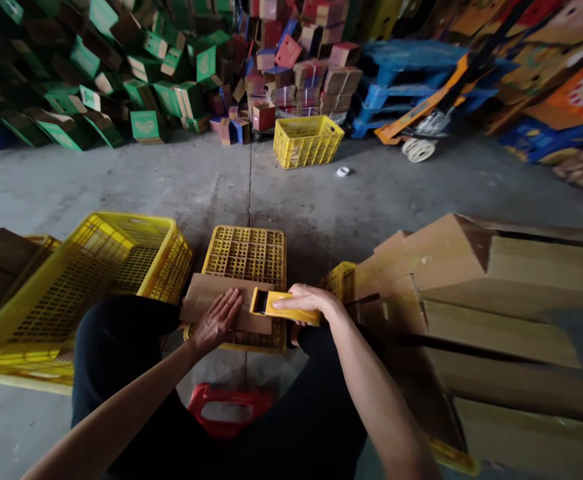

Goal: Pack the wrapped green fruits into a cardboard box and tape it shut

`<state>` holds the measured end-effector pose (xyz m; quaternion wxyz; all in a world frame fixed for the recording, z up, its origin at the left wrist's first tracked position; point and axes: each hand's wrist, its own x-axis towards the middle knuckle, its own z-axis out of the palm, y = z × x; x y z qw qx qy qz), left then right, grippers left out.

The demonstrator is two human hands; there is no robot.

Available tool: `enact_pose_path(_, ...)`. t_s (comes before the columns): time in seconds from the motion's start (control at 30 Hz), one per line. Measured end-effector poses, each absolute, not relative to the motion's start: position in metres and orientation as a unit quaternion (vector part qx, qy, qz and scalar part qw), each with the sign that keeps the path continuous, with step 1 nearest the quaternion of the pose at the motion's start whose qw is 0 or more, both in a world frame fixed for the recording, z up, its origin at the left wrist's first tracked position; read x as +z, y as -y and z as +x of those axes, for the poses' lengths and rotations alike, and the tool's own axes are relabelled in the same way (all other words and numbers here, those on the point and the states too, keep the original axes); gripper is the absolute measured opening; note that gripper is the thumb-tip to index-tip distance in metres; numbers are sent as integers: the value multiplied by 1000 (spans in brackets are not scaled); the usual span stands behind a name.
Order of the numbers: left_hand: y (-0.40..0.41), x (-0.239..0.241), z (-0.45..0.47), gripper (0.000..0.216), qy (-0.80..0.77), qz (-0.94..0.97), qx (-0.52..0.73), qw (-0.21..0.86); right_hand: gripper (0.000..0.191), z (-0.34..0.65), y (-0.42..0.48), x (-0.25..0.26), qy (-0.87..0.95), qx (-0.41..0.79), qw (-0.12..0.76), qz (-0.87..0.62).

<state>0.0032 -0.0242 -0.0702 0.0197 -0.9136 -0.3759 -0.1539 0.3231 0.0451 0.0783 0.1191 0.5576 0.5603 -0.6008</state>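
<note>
A folded brown cardboard box [224, 300] lies flat across an upturned yellow crate [244, 250] in front of me, between my knees. My left hand [221, 313] rests flat on the cardboard with its fingers stretched out. In my right hand [304, 303] is a yellow tape dispenser [281, 305], gripped around its body. Its front end is over the right part of the cardboard; whether it touches cannot be made out.
On my left stands a large yellow crate [166, 233]; cardboard boxes [501, 320] are stacked on my right. A red stool edge [228, 427] shows below me. Farther off are a yellow basket [306, 143], a white ring [342, 172], green boxes [146, 125] and an orange pallet jack [411, 117].
</note>
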Motion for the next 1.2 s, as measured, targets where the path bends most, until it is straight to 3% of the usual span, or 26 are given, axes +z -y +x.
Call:
enact_pose_path(0.17,26,-58,24,107,361,-923,-134,4,48,322,-46,79,-571,-593,127,553)
enact_pose_path(0.47,26,-63,39,97,363,-920,-149,-3,44,322,-38,81,-549,-607,108,564)
enact_pose_path(0.63,23,-62,35,92,353,-924,-149,-9,51,336,-34,74,-535,-619,93,568)
enact_pose_path(1.2,40,-60,61,99,354,-920,-164,-32,58,347,-39,66,-565,-595,115,560)
